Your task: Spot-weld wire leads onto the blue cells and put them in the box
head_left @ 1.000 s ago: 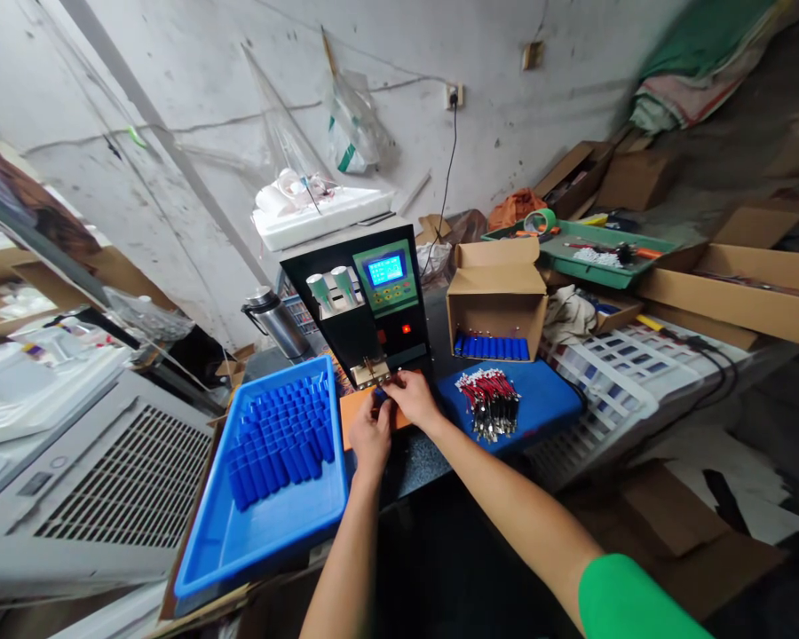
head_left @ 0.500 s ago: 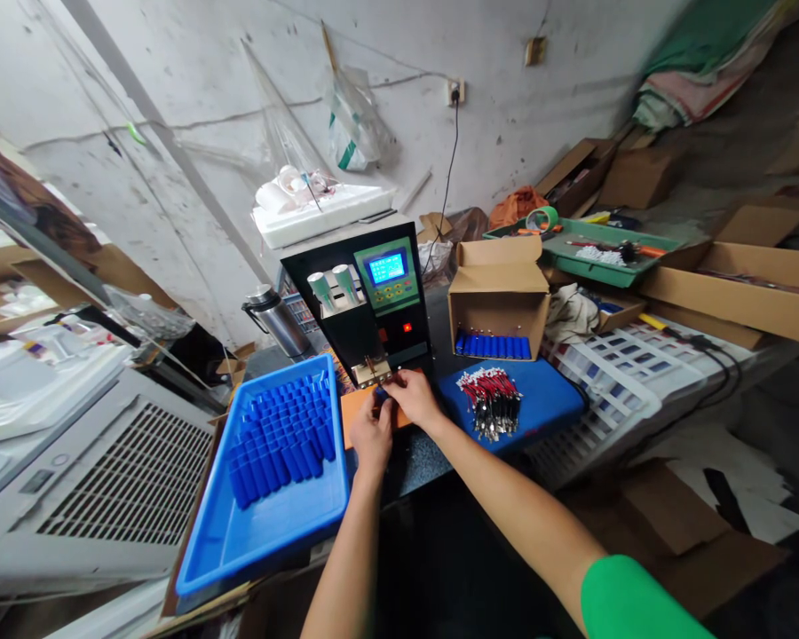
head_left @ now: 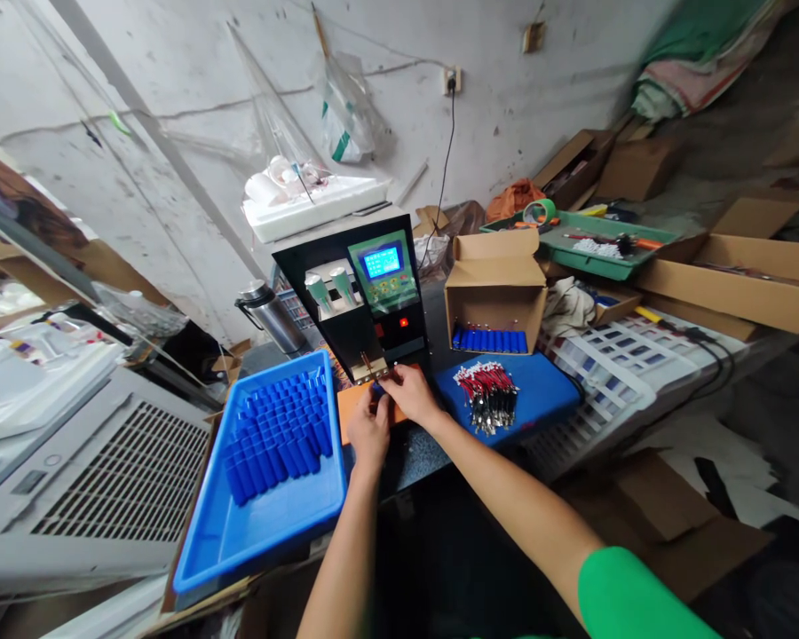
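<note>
**Currently Holding: Relative Position**

You are pinching a small blue piece in your left hand, over the orange block, near the machine's pins. The piece is lying at that hand's far end, its long axis hidden. Your right hand is closing in from the right, its grip indeterminable.

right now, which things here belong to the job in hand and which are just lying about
Likely in the job:
black machine, left hand and right hand at its front
orange block under them
blue cylinders in the blue tray
red-and-black wire leads
cardboard box holding more cylinders

Likely just lying about:
steel flask
crumpled cloth
hanging plastic bag
</note>
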